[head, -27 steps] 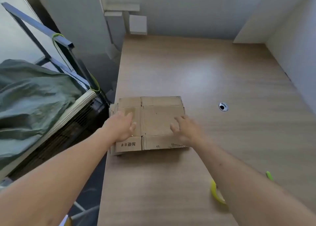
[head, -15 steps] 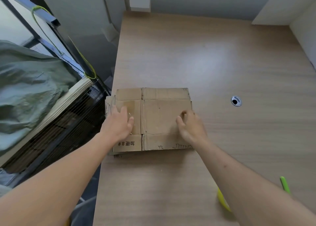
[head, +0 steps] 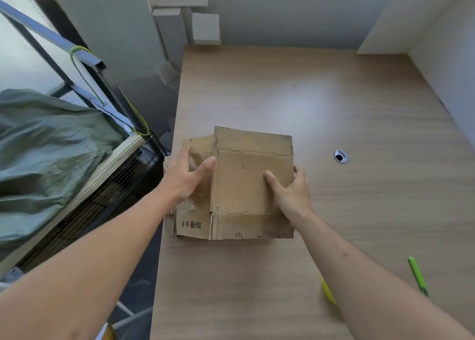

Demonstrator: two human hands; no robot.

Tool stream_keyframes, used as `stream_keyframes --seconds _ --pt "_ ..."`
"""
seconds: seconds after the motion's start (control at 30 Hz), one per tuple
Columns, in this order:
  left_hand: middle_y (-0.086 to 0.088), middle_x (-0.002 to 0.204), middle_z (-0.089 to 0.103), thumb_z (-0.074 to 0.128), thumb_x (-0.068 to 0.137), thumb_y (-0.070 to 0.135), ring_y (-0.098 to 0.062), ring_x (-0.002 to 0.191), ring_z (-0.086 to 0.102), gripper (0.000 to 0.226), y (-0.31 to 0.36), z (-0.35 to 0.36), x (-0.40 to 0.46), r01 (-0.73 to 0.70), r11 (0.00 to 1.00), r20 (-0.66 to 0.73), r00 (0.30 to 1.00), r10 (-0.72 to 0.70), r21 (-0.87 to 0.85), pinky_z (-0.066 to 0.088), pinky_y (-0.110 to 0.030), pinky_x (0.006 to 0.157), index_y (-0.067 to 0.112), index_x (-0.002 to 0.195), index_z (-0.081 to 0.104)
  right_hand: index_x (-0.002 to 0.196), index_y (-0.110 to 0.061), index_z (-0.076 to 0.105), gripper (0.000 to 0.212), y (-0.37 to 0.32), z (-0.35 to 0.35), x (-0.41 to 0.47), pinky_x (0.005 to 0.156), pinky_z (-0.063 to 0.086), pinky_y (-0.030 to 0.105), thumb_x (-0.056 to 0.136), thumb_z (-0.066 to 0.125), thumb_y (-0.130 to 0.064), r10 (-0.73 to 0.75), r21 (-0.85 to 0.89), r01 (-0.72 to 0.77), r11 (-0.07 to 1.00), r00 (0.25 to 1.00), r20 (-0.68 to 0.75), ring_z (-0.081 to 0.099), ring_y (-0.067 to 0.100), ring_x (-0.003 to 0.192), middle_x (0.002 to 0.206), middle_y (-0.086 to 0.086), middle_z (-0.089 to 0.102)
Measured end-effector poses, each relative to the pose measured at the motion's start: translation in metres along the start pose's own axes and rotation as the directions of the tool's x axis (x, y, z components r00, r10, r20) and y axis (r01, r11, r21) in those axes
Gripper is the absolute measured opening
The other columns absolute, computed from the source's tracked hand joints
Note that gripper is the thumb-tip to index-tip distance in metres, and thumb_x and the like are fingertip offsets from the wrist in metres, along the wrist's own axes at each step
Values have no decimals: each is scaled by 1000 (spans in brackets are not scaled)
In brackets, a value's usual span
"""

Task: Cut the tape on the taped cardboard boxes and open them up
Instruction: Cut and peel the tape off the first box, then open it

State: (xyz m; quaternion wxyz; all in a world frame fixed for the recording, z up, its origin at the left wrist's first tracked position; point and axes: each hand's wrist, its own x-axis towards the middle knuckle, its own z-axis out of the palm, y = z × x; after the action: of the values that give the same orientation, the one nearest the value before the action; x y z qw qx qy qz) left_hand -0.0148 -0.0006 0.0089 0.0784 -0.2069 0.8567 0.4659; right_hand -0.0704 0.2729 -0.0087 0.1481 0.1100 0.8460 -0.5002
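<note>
A flattened cardboard box (head: 241, 183) is seen at the middle of the frame, near the left edge of the tabletop (head: 334, 103), with part of it hanging past that edge. Half a second ago it lay flat under both palms; now its left panels are raised off the tabletop and its outline is skewed. The left hand (head: 185, 177) is set against the left, tape-glossed panel with its fingers (head: 205, 166) extended, thumb on the top face. The right hand (head: 290, 193) is clamped on the right edge, thumb on top and fingers curled around the side. The box is judged to be in the course of being picked up or turned. A green tool (head: 417, 275) lies untouched at the lower right, beside a yellow object (head: 327, 292) partly hidden by the forearm.
</note>
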Motion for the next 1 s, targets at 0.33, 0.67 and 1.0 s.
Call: stream_keyframes --seconds 0.33,0.67,1.0 --pt "-1 152 43 96 62 57 -23 136 53 116 77 -7 -32 -181 954 224 946 235 -238 50 -53 109 59 151 22 134 -38 39 60 -35 -83 -52 100 56 49 89 79 -44 -224 461 149 875 968 112 70 14 111 119 -8 73" --pt "9 141 28 99 64 35 -10 123 41 137 156 14 -62 -625 754 180 780 599 203 35 -23 110 52 160 2 156 -44 30 106 -33 -175 -69 97 56 52 74 93 -18 -568 115 570 813 821 -59 58 22 123 143 -11 54" --pt "9 141 26 100 62 29 -8 118 42 140 228 109 -102 -633 730 123 771 625 258 36 -19 103 57 158 2 152 -51 34 111 14 -289 -64 96 56 48 58 93 -50 -613 68 616 784 787 -69 59 18 121 141 -14 56"
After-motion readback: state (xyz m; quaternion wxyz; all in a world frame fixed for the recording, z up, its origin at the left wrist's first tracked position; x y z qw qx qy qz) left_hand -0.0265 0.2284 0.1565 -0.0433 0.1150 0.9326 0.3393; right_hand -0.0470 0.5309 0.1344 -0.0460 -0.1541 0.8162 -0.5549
